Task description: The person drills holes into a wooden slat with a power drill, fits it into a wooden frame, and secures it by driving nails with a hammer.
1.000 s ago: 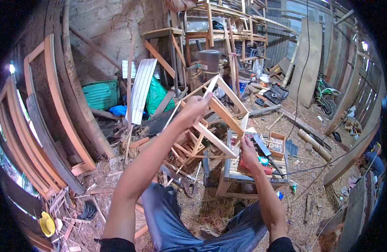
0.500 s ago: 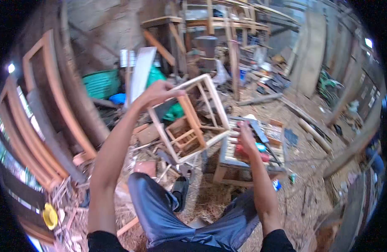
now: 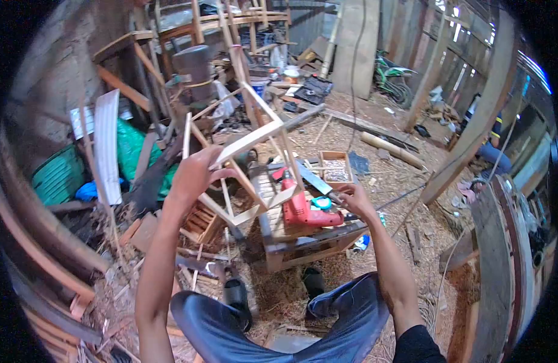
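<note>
My left hand (image 3: 197,178) is closed round a bar of an open, box-shaped wooden frame (image 3: 251,145), which it holds up tilted. Part of the frame overlaps a low slatted bench (image 3: 306,261). On the bench lie a red power drill (image 3: 297,206) and a blue roll of tape (image 3: 321,202). My right hand (image 3: 355,201) has its fingers closed at the dark handle end of a flat metal-bladed tool (image 3: 315,177) beside the drill. A small wooden box (image 3: 336,167) with small pieces inside, perhaps nails, sits behind that tool.
Wood shavings and offcuts cover the floor (image 3: 406,278). A small slatted wooden piece (image 3: 200,224) lies left of the bench. Wooden posts (image 3: 472,115) and planks (image 3: 502,260) stand at the right, with another person (image 3: 493,151) partly visible behind. A green basket (image 3: 58,175) is at the left.
My view has swung right. The wooden frame has turned in my left hand. My right hand has gone from over the drill to the handle end of the metal-bladed tool.
</note>
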A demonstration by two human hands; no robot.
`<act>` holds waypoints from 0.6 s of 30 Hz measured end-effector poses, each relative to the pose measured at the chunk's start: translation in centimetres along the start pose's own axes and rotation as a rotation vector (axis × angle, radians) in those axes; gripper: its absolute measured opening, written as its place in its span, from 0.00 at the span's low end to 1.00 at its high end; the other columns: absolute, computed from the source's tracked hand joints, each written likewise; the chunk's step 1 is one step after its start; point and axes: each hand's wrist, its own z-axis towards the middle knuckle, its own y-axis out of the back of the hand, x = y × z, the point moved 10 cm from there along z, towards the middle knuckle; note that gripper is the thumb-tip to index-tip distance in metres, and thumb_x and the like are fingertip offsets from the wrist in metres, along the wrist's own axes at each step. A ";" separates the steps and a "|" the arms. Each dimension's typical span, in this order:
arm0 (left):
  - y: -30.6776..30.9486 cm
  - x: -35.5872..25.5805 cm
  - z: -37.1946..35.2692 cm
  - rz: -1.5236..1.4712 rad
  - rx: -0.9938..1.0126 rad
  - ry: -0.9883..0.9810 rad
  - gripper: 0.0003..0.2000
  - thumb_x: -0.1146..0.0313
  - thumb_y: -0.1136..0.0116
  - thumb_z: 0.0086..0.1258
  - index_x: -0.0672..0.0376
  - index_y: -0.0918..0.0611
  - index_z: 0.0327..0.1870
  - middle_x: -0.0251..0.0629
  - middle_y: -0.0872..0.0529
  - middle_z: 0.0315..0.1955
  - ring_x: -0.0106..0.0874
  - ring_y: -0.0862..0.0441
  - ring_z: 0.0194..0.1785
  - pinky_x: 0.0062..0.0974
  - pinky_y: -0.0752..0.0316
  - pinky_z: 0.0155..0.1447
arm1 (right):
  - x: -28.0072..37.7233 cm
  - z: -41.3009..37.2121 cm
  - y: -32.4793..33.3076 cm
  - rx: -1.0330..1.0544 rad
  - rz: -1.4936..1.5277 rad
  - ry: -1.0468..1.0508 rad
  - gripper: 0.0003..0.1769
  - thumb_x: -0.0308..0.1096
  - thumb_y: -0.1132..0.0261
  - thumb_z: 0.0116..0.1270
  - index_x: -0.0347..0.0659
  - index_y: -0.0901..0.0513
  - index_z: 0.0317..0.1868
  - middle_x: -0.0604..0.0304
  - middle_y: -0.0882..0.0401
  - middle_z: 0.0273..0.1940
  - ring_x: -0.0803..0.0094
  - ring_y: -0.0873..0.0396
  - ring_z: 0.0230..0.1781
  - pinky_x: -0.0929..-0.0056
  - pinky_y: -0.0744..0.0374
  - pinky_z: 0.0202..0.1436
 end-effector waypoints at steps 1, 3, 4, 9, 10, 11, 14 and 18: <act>-0.8 0.8 0.3 0.008 -0.039 -0.032 0.26 0.55 0.29 0.54 0.63 0.21 0.49 0.49 0.16 0.39 0.47 0.18 0.44 0.34 0.24 0.47 | -0.3 0.4 0.7 0.002 -0.076 0.022 0.11 0.24 0.37 0.60 0.35 0.16 0.44 0.53 0.14 0.40 0.66 0.16 0.39 0.70 0.21 0.45; -1.4 1.6 0.9 -0.025 -0.138 -0.012 0.27 0.49 0.33 0.55 0.62 0.21 0.48 0.50 0.16 0.38 0.48 0.18 0.43 0.38 0.24 0.43 | -2.1 3.9 1.7 -0.093 -0.272 0.194 0.13 0.26 0.37 0.59 0.38 0.16 0.45 0.51 0.14 0.36 0.67 0.16 0.32 0.69 0.20 0.38; -2.2 2.3 1.3 -0.093 -0.084 0.072 0.28 0.49 0.32 0.55 0.62 0.21 0.49 0.49 0.16 0.37 0.47 0.17 0.40 0.36 0.24 0.43 | -2.2 5.4 1.9 -0.124 -0.376 0.234 0.11 0.27 0.37 0.59 0.40 0.15 0.43 0.50 0.14 0.36 0.63 0.16 0.33 0.66 0.19 0.39; -5.0 2.4 3.6 -0.172 -0.080 0.146 0.28 0.49 0.32 0.55 0.62 0.20 0.49 0.47 0.15 0.37 0.45 0.18 0.39 0.35 0.24 0.44 | -3.6 10.4 0.2 -0.123 -0.648 0.202 0.08 0.28 0.38 0.58 0.44 0.13 0.36 0.46 0.16 0.35 0.52 0.16 0.36 0.58 0.19 0.41; -5.3 2.1 3.9 -0.138 -0.100 0.121 0.27 0.52 0.30 0.54 0.63 0.20 0.49 0.46 0.16 0.35 0.40 0.18 0.37 0.32 0.25 0.43 | -3.4 10.8 -0.4 -0.136 -0.718 0.220 0.08 0.28 0.38 0.58 0.45 0.12 0.35 0.46 0.16 0.34 0.51 0.16 0.36 0.57 0.19 0.40; -5.7 2.0 4.1 -0.104 -0.121 0.096 0.26 0.56 0.28 0.53 0.63 0.21 0.48 0.46 0.16 0.33 0.34 0.18 0.34 0.30 0.25 0.42 | -3.2 11.1 -0.9 -0.149 -0.789 0.240 0.08 0.29 0.38 0.58 0.46 0.12 0.34 0.45 0.16 0.33 0.50 0.17 0.35 0.55 0.19 0.40; -7.0 2.5 4.6 -0.063 -0.120 0.053 0.26 0.55 0.28 0.53 0.62 0.20 0.48 0.46 0.16 0.34 0.36 0.18 0.35 0.30 0.25 0.43 | -4.8 14.1 -2.3 -0.180 -0.776 0.307 0.07 0.34 0.35 0.54 0.45 0.13 0.32 0.47 0.17 0.30 0.50 0.17 0.34 0.55 0.19 0.38; -7.3 1.9 4.8 0.023 -0.073 0.010 0.25 0.54 0.29 0.54 0.62 0.20 0.47 0.47 0.16 0.34 0.40 0.18 0.36 0.31 0.25 0.43 | -3.7 14.8 -4.7 -0.061 -0.858 0.339 0.10 0.40 0.28 0.43 0.45 0.14 0.25 0.50 0.16 0.28 0.53 0.17 0.31 0.57 0.18 0.38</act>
